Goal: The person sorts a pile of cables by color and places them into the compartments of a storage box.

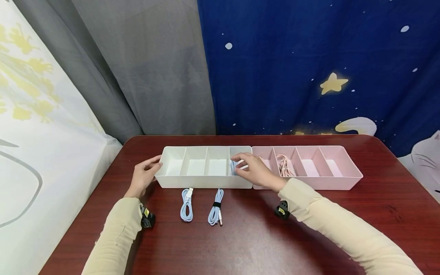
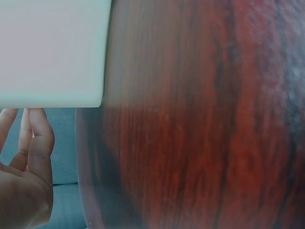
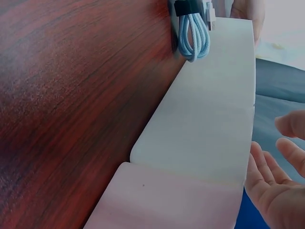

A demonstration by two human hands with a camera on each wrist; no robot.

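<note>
A long white divided box [image 1: 206,182] stands on the table. My left hand [image 1: 143,176] touches its left end with fairly straight fingers [image 2: 40,129]. Over the rightmost compartment of this box hangs my right hand [image 1: 254,170], its thumb and fingers apart. A light blue cable [image 1: 232,167] lies in that compartment, partly hidden by the hand. In front of the box lie two coiled blue cables: one with a white plug [image 1: 186,206], the other bound by a black strap [image 1: 216,207]. The right wrist view shows the strapped cable [image 3: 194,38] too.
A pink divided box [image 1: 309,183] adjoins the white one on the right. Pink cables [image 1: 283,166] lie in its second compartment, and something pinkish shows in its first. Both boxes rest on a dark red wooden table [image 1: 261,244]. Curtains [image 1: 275,76] hang behind it.
</note>
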